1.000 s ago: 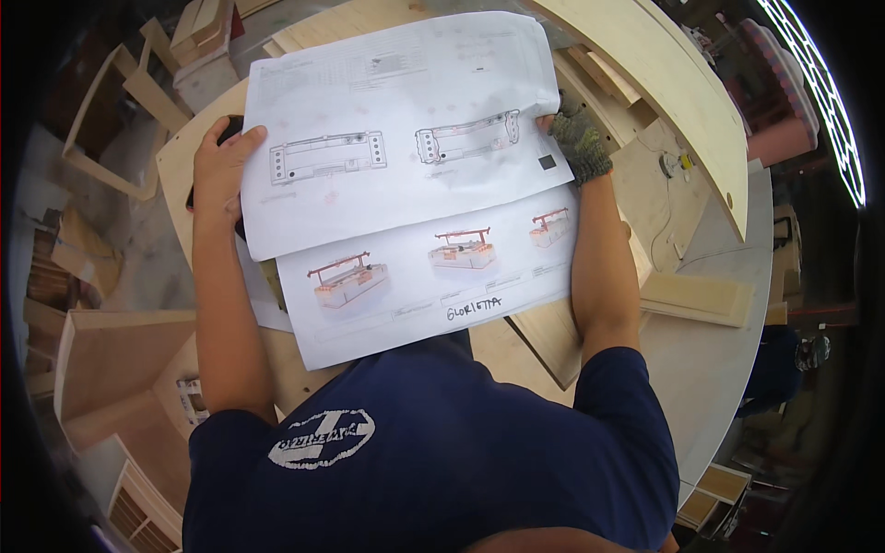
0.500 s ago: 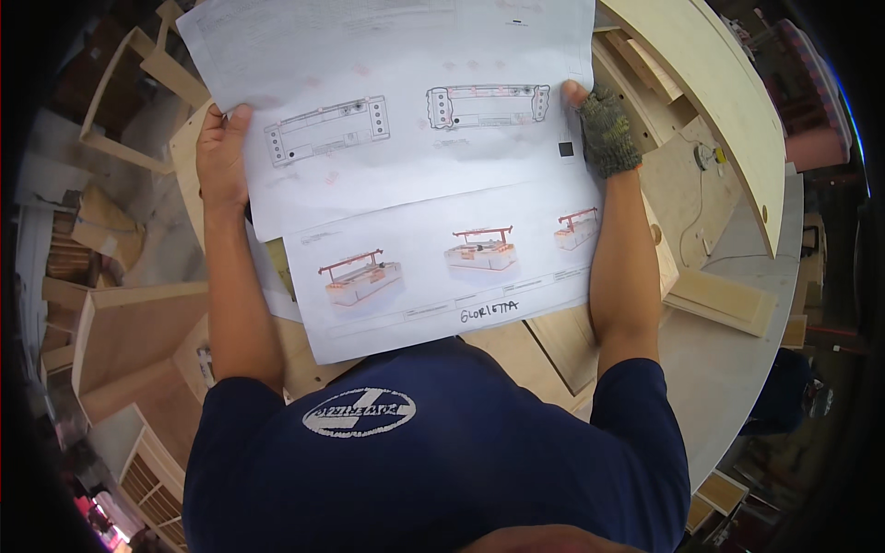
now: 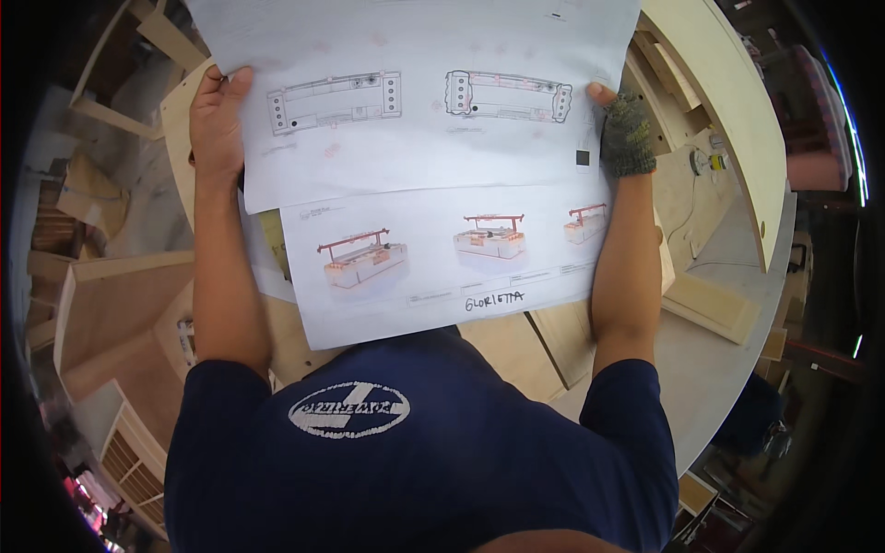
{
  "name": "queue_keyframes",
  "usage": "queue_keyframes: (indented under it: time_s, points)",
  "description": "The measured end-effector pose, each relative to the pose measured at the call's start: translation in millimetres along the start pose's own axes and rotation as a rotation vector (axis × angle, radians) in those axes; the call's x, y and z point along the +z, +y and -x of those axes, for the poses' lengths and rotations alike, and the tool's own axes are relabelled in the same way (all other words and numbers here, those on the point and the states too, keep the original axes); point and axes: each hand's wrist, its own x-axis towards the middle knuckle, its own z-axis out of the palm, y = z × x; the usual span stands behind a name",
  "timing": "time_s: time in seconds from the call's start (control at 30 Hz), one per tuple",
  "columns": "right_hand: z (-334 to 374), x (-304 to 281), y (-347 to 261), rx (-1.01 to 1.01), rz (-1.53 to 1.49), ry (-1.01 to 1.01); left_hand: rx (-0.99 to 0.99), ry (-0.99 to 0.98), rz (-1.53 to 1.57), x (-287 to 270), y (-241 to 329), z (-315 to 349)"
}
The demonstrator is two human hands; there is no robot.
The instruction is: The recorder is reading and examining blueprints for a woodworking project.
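Two overlapping drawing sheets are spread out before me. The upper sheet (image 3: 332, 166) carries line plans of a long rectangular counter with red marks. Beneath it, the lower sheet (image 3: 369, 313) shows coloured sketches of a kiosk with a red overhead frame and handwriting along its bottom. My bare left hand (image 3: 218, 120) pinches the left edge of the upper sheet, thumb on the front. At the right edge, my right hand (image 3: 629, 131), in a dark knitted glove with a bare thumb, grips the paper; its other fingers are behind the sheet.
A curved pale wood panel (image 3: 728, 111) stands at the right, beside a small yellow-and-grey roll-like item (image 3: 708, 162). Flat boards (image 3: 710, 304) lie on the worktable (image 3: 687, 369). Wooden box frames (image 3: 120, 304) stand at the left, with an open wooden frame (image 3: 101, 55) behind.
The sheets sit slightly higher in the picture and have turned a little, their right side shifting right. Both hands keep their hold on the paper.
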Motion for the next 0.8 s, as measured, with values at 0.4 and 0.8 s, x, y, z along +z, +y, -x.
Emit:
queue_keyframes:
  time_s: [0.4,0.8]
  points:
    - [1,-10,4,0.003,0.015,0.021,0.044,-0.044,-0.032,-2,-2,-1]
    - [8,-2,-5,0.084,-0.044,0.004,0.068,-0.065,-0.053,-2,-1,1]
